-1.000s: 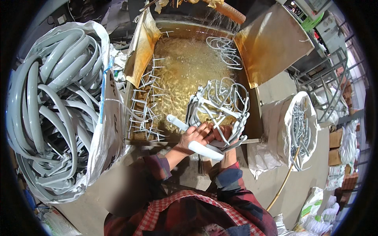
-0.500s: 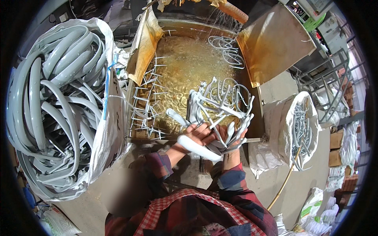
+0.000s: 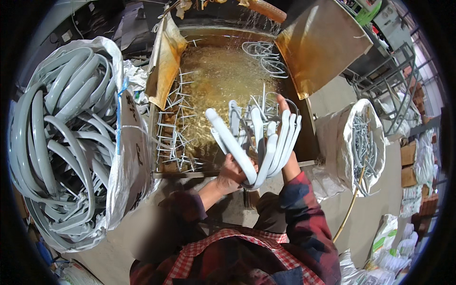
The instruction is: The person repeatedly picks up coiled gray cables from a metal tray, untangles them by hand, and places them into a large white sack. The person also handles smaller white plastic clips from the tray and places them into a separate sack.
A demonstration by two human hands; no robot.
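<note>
Over the near edge of the water tank, I hold a bundle of curved grey plastic pieces (image 3: 270,151), their ends pointing up and away from me. My left hand (image 3: 231,175) has its fingers closed around the bundle's lower left side. Behind the right side of the bundle is my right hand (image 3: 290,167). It supports the pieces, with a fingertip rising above them and most of its fingers hidden. Just beyond the bundle, thin looped grey plastic parts (image 3: 270,105) lie in the water.
The tank (image 3: 190,175) holds brownish water, with thin branching sticks (image 3: 175,124) along its left side. Water falls from a pipe (image 3: 267,10) at the back. A large white sack (image 3: 130,156) of grey curved parts stands left; a smaller sack (image 3: 334,134) of thin grey pieces stands right.
The bundle has been turned more upright and its pieces lined up side by side. My right hand has moved up behind them, and my left has shifted slightly down and left.
</note>
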